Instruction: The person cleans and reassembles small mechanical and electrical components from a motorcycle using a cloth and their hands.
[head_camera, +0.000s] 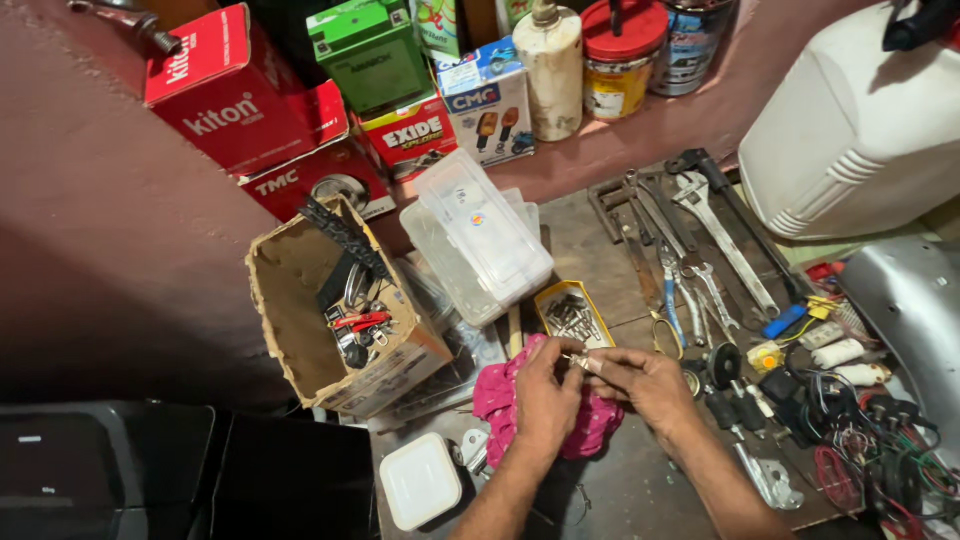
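Dark wood counter (600, 250) is sitting by a brown wall, w/ tools & boxes crowded all over it. You are holding a small shiny metal part (583, 363) between both hands, just above a pink rag (500, 400). Your left hand (545, 400) is pinching it w/ fingers pressed together at the tips, and your right hand (650, 383) is pinching the other end the same way. The part is too small to tell what kind it is.

To do this well, I think you need to be keeping the part over the rag, so it is landing soft if it slips. Hold it firm but don't squeeze hard, and turn slow.

Just past your hands a yellow tray (575, 312) of little metal bits is sitting. A clear plastic box (480, 235) is lying behind it. A torn cardboard box (330, 320) w/ odd parts is standing to your left, and a white lid (420, 480) is near your left arm. Wrenches & pliers (690, 250) are lying in a row on your right, and a tangle of wires (870, 440) is close to your right arm, so it could be catching your elbow.
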